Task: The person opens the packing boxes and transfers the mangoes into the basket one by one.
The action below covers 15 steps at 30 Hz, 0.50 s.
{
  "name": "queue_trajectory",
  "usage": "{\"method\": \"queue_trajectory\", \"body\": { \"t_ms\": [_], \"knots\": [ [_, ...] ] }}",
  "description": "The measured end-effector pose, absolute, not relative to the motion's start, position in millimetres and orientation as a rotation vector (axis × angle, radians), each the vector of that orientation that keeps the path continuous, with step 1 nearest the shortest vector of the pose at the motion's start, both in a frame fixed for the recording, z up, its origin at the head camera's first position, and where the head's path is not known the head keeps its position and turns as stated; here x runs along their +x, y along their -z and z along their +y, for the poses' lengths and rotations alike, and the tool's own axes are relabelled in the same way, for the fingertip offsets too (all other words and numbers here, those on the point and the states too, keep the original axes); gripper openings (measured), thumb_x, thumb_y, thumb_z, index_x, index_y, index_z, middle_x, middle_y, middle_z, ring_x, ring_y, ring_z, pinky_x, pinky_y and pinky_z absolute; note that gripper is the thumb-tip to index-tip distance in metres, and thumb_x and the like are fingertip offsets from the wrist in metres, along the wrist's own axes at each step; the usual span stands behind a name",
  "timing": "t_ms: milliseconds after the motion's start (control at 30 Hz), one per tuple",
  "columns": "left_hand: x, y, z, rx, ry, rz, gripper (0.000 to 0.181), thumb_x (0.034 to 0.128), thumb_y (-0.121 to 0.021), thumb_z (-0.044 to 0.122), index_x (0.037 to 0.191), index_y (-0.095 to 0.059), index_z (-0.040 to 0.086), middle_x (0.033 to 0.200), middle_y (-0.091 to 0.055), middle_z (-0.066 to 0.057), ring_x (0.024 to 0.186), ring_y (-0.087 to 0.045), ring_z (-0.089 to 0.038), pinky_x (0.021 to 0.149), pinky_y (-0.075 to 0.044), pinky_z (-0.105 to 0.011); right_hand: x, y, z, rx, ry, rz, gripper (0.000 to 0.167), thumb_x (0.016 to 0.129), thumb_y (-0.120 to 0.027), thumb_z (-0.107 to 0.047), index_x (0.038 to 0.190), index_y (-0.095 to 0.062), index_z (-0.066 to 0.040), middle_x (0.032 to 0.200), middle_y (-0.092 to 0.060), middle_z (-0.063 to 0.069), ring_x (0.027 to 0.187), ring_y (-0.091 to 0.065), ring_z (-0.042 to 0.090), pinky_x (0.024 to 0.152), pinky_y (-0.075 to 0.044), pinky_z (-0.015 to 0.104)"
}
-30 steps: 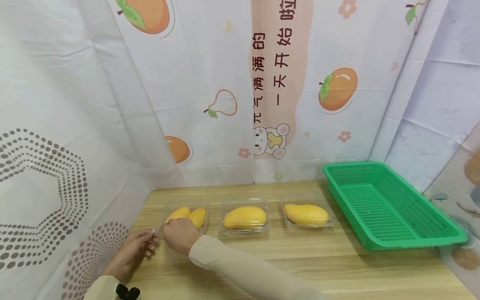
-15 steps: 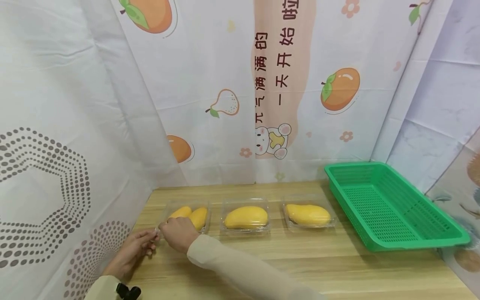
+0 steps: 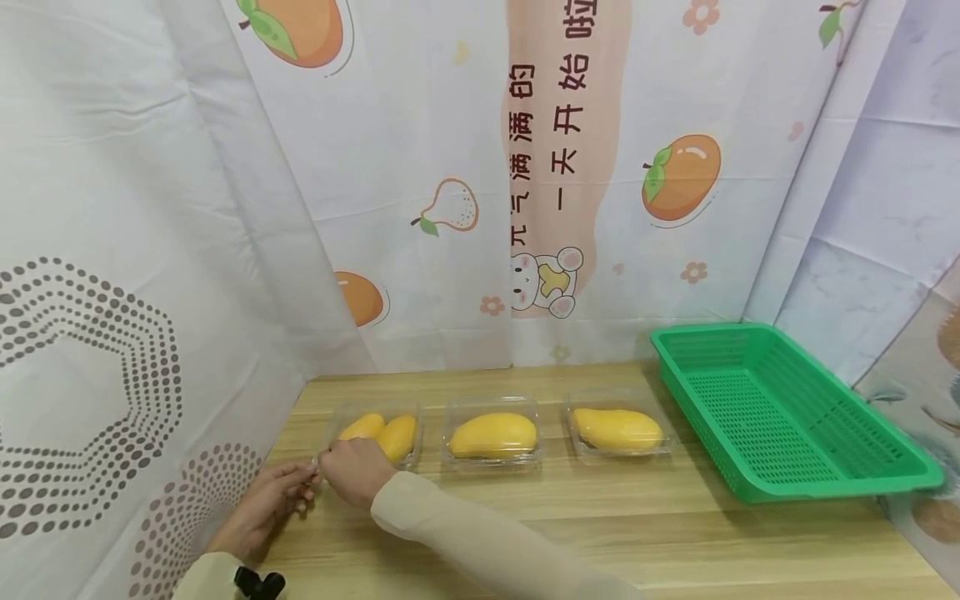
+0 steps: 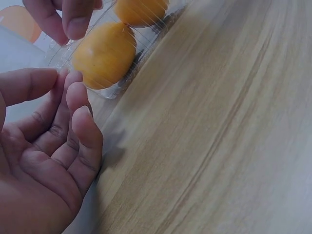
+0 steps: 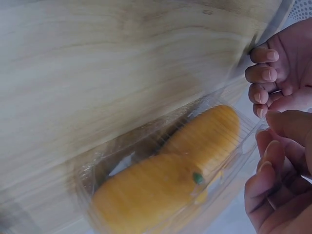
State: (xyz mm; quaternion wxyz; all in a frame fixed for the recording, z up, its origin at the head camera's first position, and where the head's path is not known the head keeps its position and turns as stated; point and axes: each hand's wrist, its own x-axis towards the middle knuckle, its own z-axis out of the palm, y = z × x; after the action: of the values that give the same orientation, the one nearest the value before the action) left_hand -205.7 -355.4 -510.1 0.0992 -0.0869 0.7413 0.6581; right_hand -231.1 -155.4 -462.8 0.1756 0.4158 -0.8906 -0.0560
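Head view: Three clear boxes are set in a row on a wooden table (image 3: 675, 533). The left box (image 3: 416, 433) is filled by two yellow mangoes (image 3: 397, 437) lying side by side; one mango is held in the middle box (image 3: 517, 463), and one in the right box (image 3: 660, 448). The near left corner of the left box is flanked by the left hand (image 3: 273, 500) and the right hand (image 3: 354, 473), the right arm being stretched across the table in a cream sleeve (image 3: 480, 525). At the far right a green basket (image 3: 840, 485) is placed. The table is backed by white cloth (image 3: 420, 108) printed with fruit and writing.

Left wrist view: The thumb and fingertips of the left hand are brought together, and the plastic edge of the left box is pinched there; the remaining fingers are bent. Just beside it, the same edge is pinched by the right hand.

Right wrist view: Both mangoes are seen through ribbed plastic, a small green mark being shown on one. The box edge is met by the right hand's thumb and forefinger, near the left hand's curled fingers.
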Motion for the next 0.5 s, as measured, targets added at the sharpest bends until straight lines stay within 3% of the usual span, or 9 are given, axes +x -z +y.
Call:
{"method": "queue_trajectory", "body": {
  "t_ms": [300,500],
  "knots": [
    [-203,511,-355,-0.239,-2.017,2.115,0.021,0.1049,-0.057,0.013,0.093,-0.075,0.012,0.088,-0.072,0.003,0.075,-0.064,-0.010,0.066,-0.054,-0.025,-230,466,-163,1.198,0.209,-2.539,0.016,0.101,-0.068,-0.037,0.114,-0.072,-0.031,0.094,-0.065,-0.013,0.070,-0.059,0.000,0.054,-0.049,0.016],
    [-199,510,-354,-0.216,-2.068,2.077,0.022,0.1035,-0.054,0.006,0.094,-0.073,0.011,0.083,-0.069,0.001,0.073,-0.063,-0.010,0.064,-0.054,-0.025,-229,467,-168,1.218,0.272,-2.479,0.008,0.101,-0.067,-0.035,0.102,-0.075,-0.036,0.092,-0.066,-0.013,0.073,-0.061,0.001,0.055,-0.052,0.020]
  ]
}}
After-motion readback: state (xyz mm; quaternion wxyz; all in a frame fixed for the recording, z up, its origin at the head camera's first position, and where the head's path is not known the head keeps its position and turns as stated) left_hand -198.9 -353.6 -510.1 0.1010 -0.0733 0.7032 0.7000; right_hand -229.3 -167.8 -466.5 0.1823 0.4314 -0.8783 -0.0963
